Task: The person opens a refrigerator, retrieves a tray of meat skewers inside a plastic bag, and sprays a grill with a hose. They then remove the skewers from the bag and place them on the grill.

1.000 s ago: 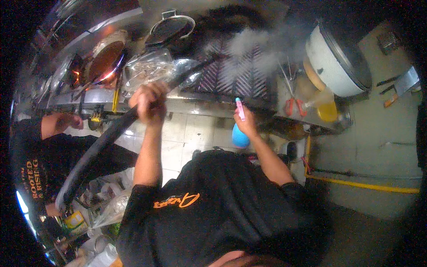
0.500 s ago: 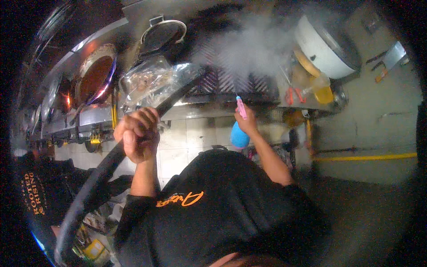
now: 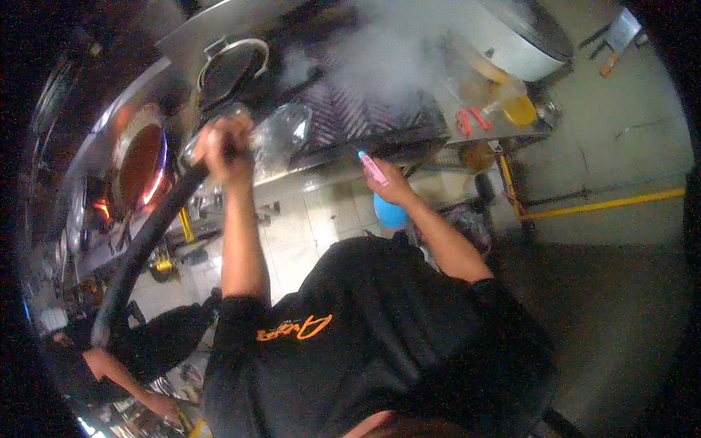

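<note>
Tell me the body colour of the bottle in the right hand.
Blue: the bottle's body shows best in the head view.

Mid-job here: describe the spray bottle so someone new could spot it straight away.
Find the ribbed grate at the top middle, partly veiled by smoke. In front of it, a little lower in the picture, is the person's right hand, gripping the bottle. Its blue body and pink, blue-tipped top set it apart from the black tube in the left hand.
</note>
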The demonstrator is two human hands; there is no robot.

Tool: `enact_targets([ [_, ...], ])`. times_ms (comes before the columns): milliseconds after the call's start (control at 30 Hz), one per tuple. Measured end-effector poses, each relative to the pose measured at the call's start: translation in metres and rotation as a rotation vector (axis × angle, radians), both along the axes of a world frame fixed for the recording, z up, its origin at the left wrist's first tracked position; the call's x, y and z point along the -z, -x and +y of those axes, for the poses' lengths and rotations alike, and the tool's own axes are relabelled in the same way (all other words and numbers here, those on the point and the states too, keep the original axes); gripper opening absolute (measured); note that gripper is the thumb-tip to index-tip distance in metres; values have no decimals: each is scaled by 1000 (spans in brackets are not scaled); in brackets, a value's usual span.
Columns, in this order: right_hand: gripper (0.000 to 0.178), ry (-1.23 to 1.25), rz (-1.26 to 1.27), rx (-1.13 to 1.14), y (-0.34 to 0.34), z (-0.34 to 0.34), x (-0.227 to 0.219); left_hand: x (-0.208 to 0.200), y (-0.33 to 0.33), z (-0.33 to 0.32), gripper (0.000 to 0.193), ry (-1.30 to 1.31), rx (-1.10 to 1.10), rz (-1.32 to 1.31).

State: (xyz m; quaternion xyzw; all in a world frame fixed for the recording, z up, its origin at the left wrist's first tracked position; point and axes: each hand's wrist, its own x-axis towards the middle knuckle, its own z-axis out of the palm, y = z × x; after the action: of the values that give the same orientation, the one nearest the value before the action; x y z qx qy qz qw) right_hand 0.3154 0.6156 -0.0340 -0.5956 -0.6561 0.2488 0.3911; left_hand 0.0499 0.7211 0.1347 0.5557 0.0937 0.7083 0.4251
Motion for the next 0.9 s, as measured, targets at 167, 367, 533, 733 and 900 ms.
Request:
enact_targets([
  [167,32,-86,-89,10,-23,0,13,-60,33,-72,26,51,102,-142],
  [367,35,233,39,127,-33,-3,-14,-27,-15,16,27,176,-229,-42],
  [533,31,-130,64,466,-161,-17,-3,-109,34,-20,20,72,-796,-4],
  [733,46,-449,-362,1083,-369,-5,-4,-168,23,-44,39,-218,-935,166],
  [900,52,-636,-307,1213,-473,59,51,-221,-43,-44,36,-200,-17,236],
])
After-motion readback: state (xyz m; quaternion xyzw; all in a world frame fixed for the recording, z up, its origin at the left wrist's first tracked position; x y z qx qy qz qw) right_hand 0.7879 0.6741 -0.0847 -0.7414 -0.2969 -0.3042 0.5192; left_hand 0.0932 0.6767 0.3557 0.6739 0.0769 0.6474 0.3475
